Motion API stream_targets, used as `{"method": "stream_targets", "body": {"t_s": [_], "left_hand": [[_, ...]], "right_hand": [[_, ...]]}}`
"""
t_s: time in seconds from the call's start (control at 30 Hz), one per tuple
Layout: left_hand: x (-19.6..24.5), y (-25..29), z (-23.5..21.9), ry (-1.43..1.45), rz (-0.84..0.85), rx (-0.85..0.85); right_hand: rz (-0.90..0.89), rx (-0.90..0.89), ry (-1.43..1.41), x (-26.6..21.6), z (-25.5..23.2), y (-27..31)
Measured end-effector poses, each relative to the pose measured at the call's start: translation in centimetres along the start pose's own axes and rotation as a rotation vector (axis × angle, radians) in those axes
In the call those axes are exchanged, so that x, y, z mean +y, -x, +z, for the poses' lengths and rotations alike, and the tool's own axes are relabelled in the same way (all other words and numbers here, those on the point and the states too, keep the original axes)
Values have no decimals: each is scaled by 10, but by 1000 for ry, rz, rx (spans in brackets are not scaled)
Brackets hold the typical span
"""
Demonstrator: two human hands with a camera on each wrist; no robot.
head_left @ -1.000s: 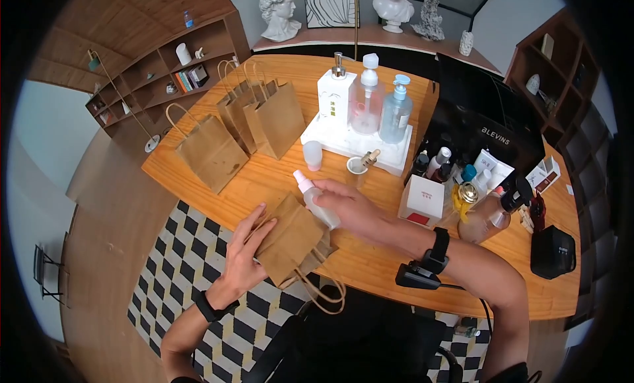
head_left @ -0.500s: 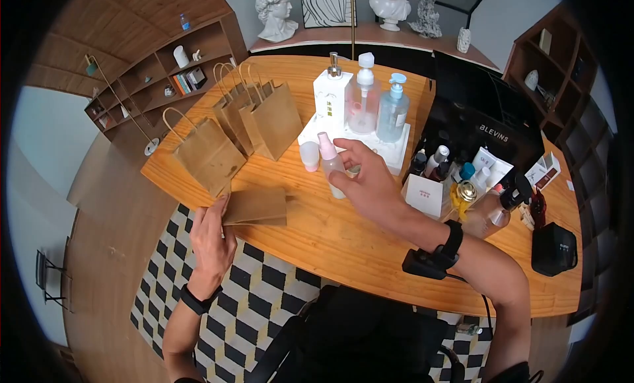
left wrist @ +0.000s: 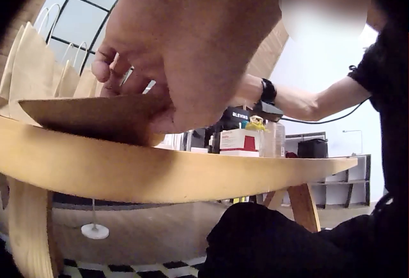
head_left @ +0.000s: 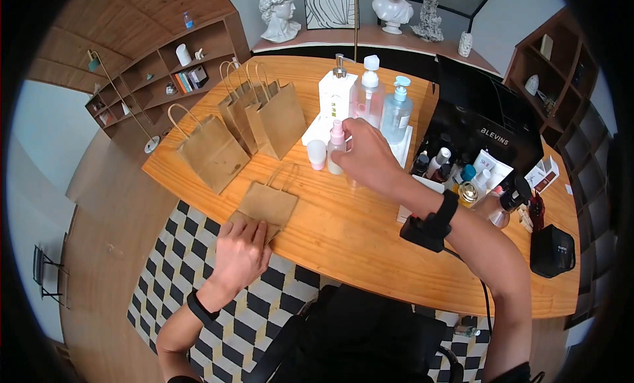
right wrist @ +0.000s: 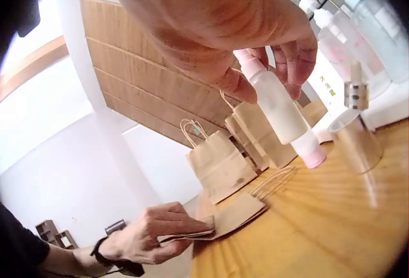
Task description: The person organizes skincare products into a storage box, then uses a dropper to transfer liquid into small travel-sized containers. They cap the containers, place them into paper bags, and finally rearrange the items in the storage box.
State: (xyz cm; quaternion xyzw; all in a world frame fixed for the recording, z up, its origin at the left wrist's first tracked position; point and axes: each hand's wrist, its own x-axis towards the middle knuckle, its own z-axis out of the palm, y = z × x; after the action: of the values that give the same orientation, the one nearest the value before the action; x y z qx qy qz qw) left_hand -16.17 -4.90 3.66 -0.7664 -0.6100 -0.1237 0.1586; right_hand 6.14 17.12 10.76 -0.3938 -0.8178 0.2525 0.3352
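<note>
In the head view, my left hand (head_left: pixel 239 257) grips the lower end of a flat brown paper bag (head_left: pixel 269 203) at the table's front edge. Its folded end lies between thumb and fingers in the right wrist view, handles pointing away. My right hand (head_left: pixel 370 155) pinches a small clear bottle with a pink top (head_left: pixel 336 160), upright just in front of the white tray (head_left: pixel 312 131). Beside it stands a short frosted bottle with a pink end (head_left: pixel 316 155). Whether the held bottle touches the table, I cannot tell.
Three upright paper bags (head_left: pixel 212 153) stand at the back left. Several pump bottles (head_left: pixel 397 112) stand on the tray. Right of my forearm are cosmetics, a large brown bottle, a black box (head_left: pixel 485 129) and a black pouch (head_left: pixel 553 251). A glass with a dropper (right wrist: pixel 358 141) stands near the tray.
The right hand has carried the bottle away from the paper bag towards the tray, beside the frosted bottle. The left hand has lowered the bag and turned it flat on the table.
</note>
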Motion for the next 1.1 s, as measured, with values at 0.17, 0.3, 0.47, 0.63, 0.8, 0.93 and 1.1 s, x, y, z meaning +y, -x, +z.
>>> {"method": "stream_targets", "body": {"t_s": [0.17,0.3,0.47,0.63,0.8,0.93,1.1], "left_hand": [[6,-7,7,17,-25,-8],[9,-6,9,61,-23,-70],[7,-4,9,36,25,-120],[-2,-5,11,122,-11,-161],[-10,-6,18,178,-33,-173],[-9,-7,11,252,-43,-100],[-26,-12,-2,243,-126,77]], "right_hand": [[-45,-74,250,-4,-5,-11],[-87,-120,414,5,3,-20],[-30,-158,445,8,10,-24],[-65,-175,454,10,10,-26],[-26,-215,447,11,9,-26],[-3,-138,409,13,9,-26],[-147,142,291,6,0,-21]]}}
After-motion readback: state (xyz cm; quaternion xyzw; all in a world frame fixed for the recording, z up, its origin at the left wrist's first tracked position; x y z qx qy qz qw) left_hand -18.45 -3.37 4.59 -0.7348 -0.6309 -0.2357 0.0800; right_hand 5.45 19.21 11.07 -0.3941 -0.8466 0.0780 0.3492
